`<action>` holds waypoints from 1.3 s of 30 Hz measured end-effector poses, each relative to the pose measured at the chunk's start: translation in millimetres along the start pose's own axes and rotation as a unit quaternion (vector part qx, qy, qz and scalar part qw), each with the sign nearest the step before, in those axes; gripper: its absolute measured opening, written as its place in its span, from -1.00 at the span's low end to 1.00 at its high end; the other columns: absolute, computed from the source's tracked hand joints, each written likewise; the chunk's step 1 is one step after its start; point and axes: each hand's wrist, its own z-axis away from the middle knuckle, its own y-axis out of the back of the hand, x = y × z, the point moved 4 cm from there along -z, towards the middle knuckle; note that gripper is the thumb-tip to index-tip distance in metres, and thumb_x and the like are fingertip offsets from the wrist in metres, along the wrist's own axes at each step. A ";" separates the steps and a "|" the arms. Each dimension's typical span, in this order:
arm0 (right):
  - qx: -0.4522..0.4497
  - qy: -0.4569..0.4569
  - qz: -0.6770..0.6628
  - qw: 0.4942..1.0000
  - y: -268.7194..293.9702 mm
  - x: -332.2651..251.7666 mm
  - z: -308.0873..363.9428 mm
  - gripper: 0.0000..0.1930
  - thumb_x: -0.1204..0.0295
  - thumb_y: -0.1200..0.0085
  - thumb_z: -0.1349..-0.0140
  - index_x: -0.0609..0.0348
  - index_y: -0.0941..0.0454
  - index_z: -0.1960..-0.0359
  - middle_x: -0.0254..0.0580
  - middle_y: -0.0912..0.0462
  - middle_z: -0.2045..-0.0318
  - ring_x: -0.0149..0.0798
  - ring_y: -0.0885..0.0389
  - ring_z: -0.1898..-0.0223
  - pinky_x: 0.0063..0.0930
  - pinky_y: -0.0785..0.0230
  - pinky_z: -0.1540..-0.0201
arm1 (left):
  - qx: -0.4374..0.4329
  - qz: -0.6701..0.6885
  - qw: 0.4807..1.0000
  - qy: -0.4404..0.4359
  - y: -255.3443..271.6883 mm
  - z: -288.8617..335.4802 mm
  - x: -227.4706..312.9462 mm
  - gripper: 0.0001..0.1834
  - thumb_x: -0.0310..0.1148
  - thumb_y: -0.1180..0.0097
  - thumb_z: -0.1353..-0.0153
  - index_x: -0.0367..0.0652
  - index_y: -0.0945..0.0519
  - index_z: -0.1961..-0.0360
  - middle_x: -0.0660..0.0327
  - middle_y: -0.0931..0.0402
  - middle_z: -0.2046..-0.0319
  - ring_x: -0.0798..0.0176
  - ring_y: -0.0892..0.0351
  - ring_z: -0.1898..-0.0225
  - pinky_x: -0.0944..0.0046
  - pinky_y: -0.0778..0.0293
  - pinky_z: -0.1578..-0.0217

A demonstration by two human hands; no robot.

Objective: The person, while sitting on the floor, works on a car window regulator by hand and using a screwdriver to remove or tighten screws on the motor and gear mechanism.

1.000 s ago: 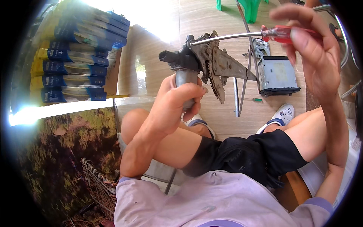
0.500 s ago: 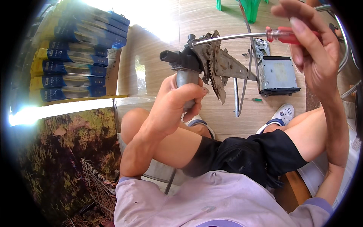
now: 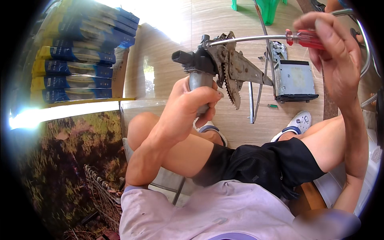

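Observation:
My left hand [image 3: 188, 110] grips the grey cylindrical motor [image 3: 199, 80] of a rusty window-regulator mechanism [image 3: 234, 72], holding it up over my knees. Its toothed sector gear [image 3: 232, 90] hangs down on the right of the motor, and a black connector [image 3: 182, 57] sticks out to the left. My right hand [image 3: 336, 60] holds a screwdriver by its red handle [image 3: 306, 39]. The long steel shaft [image 3: 248, 39] runs left, with its tip at the top of the mechanism near the motor.
A grey metal car stereo box [image 3: 295, 82] lies on the wooden floor [image 3: 224, 24], with thin metal rods [image 3: 252, 100] and a small green screwdriver [image 3: 272, 106] beside it. Stacked blue-and-yellow boxes [image 3: 76, 68] stand at the left. A green plastic stool [image 3: 268, 8] stands beyond. White shoes [image 3: 298, 122] are below.
My right hand has shifted slightly with the screwdriver, its grip on the red handle changing as it turns. The left hand and the mechanism stay nearly still.

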 end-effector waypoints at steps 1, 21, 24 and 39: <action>0.027 -0.121 -0.052 0.991 1.3 3.9 4.1 -0.63 0.36 0.13 -0.46 0.29 -0.46 -0.19 -0.09 -0.62 -0.04 -0.69 -0.25 0.58 -0.83 -0.12 0.53 | -0.001 0.002 1.000 0.001 0.1 -0.2 -0.7 -0.85 -0.44 -0.12 -0.11 -0.27 -0.45 0.33 0.29 -0.36 0.62 0.46 -0.29 0.73 0.44 -0.02 0.77; 0.011 -0.142 -0.019 0.990 2.7 7.8 12.3 -0.64 0.32 0.05 -0.46 0.28 -0.48 -0.16 -0.14 -0.64 0.01 -0.69 -0.30 0.58 -0.81 -0.18 0.56 | -0.003 -0.007 1.000 -0.001 0.0 -1.8 1.1 -0.87 -0.43 -0.12 -0.12 -0.27 -0.47 0.39 0.31 -0.33 0.65 0.44 -0.28 0.74 0.42 -0.02 0.77; 0.059 -0.251 -0.055 0.965 -0.7 3.8 10.1 -0.63 0.31 0.02 -0.43 0.29 -0.48 -0.16 -0.13 -0.63 0.00 -0.66 -0.33 0.58 -0.78 -0.21 0.55 | -0.005 0.002 1.000 -0.007 -0.3 -2.2 1.7 -0.87 -0.43 -0.12 -0.12 -0.27 -0.47 0.39 0.30 -0.33 0.66 0.44 -0.27 0.75 0.42 -0.02 0.78; -0.059 -0.126 0.095 0.986 -11.1 -16.3 -8.6 -0.74 0.53 -0.22 -0.22 0.27 -0.59 0.05 -0.26 -0.64 0.29 -0.50 -0.54 0.44 -0.66 -0.35 0.40 | -0.008 0.013 1.000 0.011 2.5 -4.2 1.5 -0.86 -0.43 -0.10 -0.12 -0.22 -0.45 0.52 0.22 -0.41 0.71 0.41 -0.34 0.72 0.37 -0.14 0.75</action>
